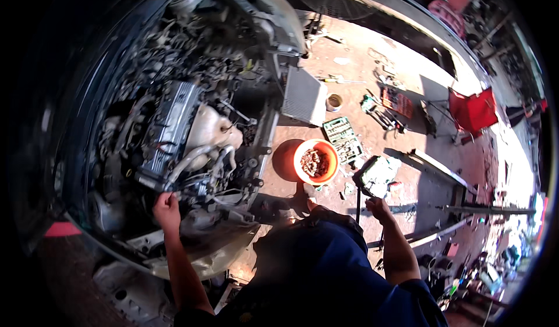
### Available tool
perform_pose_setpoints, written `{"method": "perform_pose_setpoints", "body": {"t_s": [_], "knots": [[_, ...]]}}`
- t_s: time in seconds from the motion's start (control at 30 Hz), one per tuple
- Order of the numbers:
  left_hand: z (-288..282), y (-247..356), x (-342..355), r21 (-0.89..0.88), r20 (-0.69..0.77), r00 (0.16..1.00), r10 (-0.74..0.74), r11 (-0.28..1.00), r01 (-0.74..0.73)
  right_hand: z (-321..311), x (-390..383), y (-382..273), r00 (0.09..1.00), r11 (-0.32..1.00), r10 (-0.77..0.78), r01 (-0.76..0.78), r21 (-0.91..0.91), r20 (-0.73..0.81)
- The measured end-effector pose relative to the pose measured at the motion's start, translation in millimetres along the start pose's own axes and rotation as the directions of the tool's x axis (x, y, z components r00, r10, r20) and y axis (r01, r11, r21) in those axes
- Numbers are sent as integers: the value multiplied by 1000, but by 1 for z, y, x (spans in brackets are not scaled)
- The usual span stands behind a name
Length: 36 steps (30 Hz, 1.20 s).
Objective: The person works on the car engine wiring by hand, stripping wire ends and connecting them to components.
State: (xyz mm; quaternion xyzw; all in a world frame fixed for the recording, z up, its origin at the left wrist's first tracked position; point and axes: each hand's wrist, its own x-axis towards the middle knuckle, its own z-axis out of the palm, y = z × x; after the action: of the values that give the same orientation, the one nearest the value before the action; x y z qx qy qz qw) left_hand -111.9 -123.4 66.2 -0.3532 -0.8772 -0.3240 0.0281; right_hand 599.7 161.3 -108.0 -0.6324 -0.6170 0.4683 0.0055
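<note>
My left hand (167, 210) is closed at the near end of the car engine (172, 126), beside its silver ribbed valve cover (173, 117). Whatever its fingers may grip is hidden. To the right of the valve cover sits a tan, dusty heat shield (211, 130), with curved pipes running below it. Out over the floor on the right, my right hand (379, 209) is curled closed. It is next to a pale object with a black edge (377, 176) and a dark upright bar. I cannot make out what, if anything, is inside that hand.
An orange bucket (332, 172) of small brownish metal parts stands right of the car. Around it are a green socket set (342, 137), a radiator (304, 96), a tin can (333, 102) and a red tool case (397, 102). Farther right are a red folding chair (472, 110) and metal beams (442, 168).
</note>
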Motion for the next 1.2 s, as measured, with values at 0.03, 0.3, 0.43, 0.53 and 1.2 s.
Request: {"method": "perform_pose_setpoints", "body": {"t_s": [0.03,0.3,0.43,0.53,1.2], "knots": [[-1,0,-1,-13,-16,1000,-14,1000,14,-1,-4,-33,999,998,-23,21,-51,-42],[12,-21,12,-151,128,991,-34,987,53,-33,6,-37,987,995,-100,98,-28,-122],[5,-9,11,-77,168,986,6,997,7,-42,0,10,972,961,113,-54,273,-207],[0,4,11,-14,181,982,50,999,-48,-46,-7,57,935,920,273,-185,346,-227],[1,13,-24,27,68,991,-118,993,116,-6,79,-150,953,840,-259,141,524,160]]}}
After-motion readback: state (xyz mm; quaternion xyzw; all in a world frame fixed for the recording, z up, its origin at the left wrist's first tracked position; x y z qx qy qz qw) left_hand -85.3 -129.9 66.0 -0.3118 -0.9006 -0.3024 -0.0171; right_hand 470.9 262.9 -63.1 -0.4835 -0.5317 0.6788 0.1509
